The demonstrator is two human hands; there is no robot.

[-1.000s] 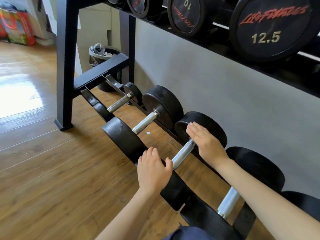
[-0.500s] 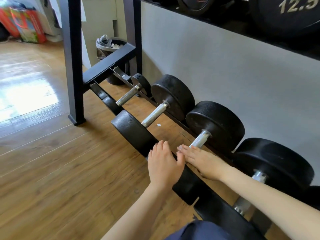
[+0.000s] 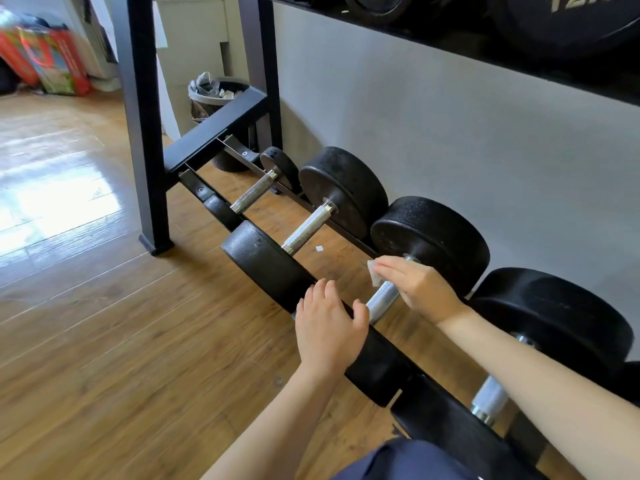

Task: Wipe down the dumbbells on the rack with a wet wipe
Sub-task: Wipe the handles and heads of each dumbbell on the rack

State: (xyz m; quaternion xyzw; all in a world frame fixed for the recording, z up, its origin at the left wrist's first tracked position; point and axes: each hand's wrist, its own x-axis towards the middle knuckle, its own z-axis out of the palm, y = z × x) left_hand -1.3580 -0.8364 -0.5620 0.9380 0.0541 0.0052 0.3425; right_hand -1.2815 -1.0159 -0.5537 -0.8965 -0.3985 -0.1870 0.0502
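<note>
Head view: your right hand point(image 3: 420, 287) presses the wet wipe point(image 3: 374, 276) on the third dumbbell's handle point(image 3: 382, 299), frame centre; left hand point(image 3: 329, 329) rests flat on its near head. Remaining dumbbells' state unclear.

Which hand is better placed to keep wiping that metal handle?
Right. The right hand already lies on the handle with the wipe under its fingers. The left hand rests on the near weight, seemingly steadying it.
</note>
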